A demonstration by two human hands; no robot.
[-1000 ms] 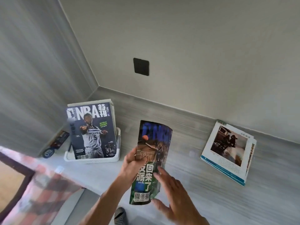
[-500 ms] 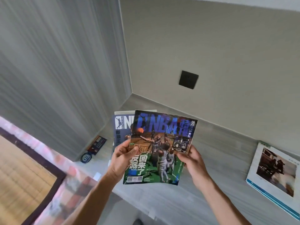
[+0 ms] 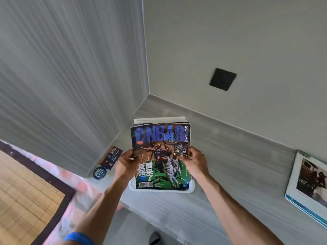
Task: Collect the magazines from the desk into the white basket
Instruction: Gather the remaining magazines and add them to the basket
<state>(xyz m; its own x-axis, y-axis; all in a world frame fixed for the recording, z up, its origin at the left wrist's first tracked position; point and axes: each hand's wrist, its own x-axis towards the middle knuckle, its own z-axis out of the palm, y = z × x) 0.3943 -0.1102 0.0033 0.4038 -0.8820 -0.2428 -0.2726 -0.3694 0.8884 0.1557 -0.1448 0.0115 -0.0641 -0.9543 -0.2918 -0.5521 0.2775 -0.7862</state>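
Observation:
An NBA magazine (image 3: 160, 156) with a blue title and green court stands upright in the white basket (image 3: 192, 187) in the desk's left corner, in front of other magazines (image 3: 160, 119) whose tops show behind it. My left hand (image 3: 126, 165) grips its left edge and my right hand (image 3: 195, 163) grips its right edge. Another magazine (image 3: 308, 186) with a dark photo on a white cover lies flat at the desk's far right.
A dark blue leaflet (image 3: 112, 157) and a round blue badge (image 3: 100, 172) lie by the left wall. A black wall plate (image 3: 223, 79) sits above the grey desk (image 3: 238, 165). A patterned cloth and mat (image 3: 26, 191) fill the lower left.
Both hands carried the magazine from mid-air above the desk leftward and lowered it into the basket, in front of the earlier magazine. The view has turned towards the corner.

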